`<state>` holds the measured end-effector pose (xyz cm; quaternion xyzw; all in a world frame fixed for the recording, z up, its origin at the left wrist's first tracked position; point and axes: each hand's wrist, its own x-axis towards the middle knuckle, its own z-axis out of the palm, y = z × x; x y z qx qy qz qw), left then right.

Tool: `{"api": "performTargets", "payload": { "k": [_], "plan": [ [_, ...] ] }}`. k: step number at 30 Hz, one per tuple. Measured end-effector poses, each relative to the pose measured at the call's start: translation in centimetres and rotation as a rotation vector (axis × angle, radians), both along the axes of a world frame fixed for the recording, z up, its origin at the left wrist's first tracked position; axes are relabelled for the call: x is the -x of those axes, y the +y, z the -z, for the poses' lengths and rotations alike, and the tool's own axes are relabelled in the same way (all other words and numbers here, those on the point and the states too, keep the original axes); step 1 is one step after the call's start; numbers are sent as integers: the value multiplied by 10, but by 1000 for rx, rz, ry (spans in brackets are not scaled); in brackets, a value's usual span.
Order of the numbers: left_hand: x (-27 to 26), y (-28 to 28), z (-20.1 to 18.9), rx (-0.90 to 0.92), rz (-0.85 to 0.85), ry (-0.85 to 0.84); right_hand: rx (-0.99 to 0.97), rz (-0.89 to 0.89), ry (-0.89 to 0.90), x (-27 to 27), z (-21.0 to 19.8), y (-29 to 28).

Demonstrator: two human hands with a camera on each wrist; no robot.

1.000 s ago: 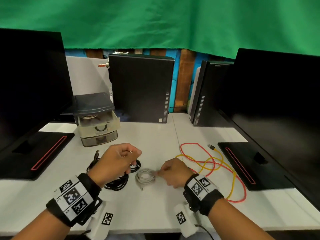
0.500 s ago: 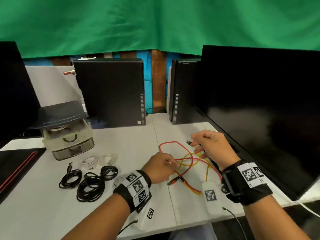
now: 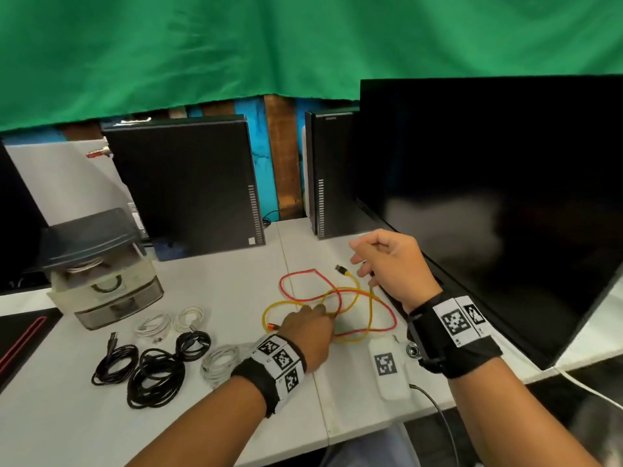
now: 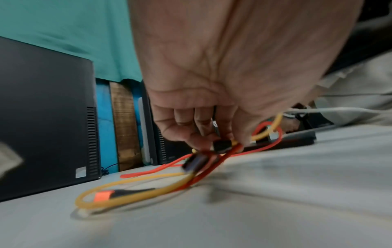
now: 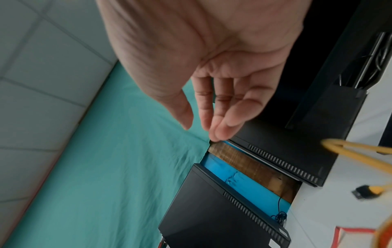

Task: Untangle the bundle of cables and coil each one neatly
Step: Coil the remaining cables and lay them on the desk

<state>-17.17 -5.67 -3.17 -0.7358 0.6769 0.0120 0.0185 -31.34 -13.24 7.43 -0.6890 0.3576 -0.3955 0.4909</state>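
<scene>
Nearest me, low in the head view, my left hand [image 3: 308,326] reaches into the tangle in the lower middle of the frame. In the left wrist view my fingertips [image 4: 224,134] are curled down, pinching where the red cable [image 4: 214,166] and the yellow cable [image 4: 135,198] cross, beside a dark blurred plug. The yellow one's orange-and-black connector [image 4: 118,194] lies on the white table [image 3: 236,288] just left of that hand.

Lower left of the frame, well apart from the tangle, sit the coiled cables — black coils [image 3: 151,369] in front, white coils [image 3: 168,323] behind them, and a grey-white coil [image 3: 220,360] just beside my left wrist.

Further up, right of centre, my right hand [image 3: 391,264] hangs above the table with the fingers [image 5: 222,114] loosely extended and close together, the thumb apart — gripping nothing. The yellow cable's far plug [image 3: 341,269] lies just left of it.

Beyond, a small drawer unit [image 3: 108,281] stands at left, two black computer cases [image 3: 188,183] at the back under a green cloth [image 3: 269,45], and a dark monitor [image 3: 488,197] fills the right.
</scene>
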Motion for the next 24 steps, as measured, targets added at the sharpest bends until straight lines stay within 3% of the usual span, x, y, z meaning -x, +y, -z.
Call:
{"api": "performTargets", "payload": {
  "k": [4, 9, 14, 19, 21, 24],
  "plan": [
    [-20, 6, -21, 296, -56, 235, 11, 6, -29, 0, 0, -2],
    [-41, 10, -65, 663, -252, 715, 37, -37, -5, -10, 7, 8],
    [-42, 34, -113, 606, -169, 920, 152, -124, 62, -26, 16, 30],
    [-35, 88, -121, 263, -145, 1264, 346, -339, 2, -35, 16, 55],
    [-30, 107, -116, 285, -151, 1284, 410, -388, 33, -39, 18, 63],
    [-32, 129, -118, 459, -136, 1348, 446, -367, 102, -45, 26, 66]
  ]
}}
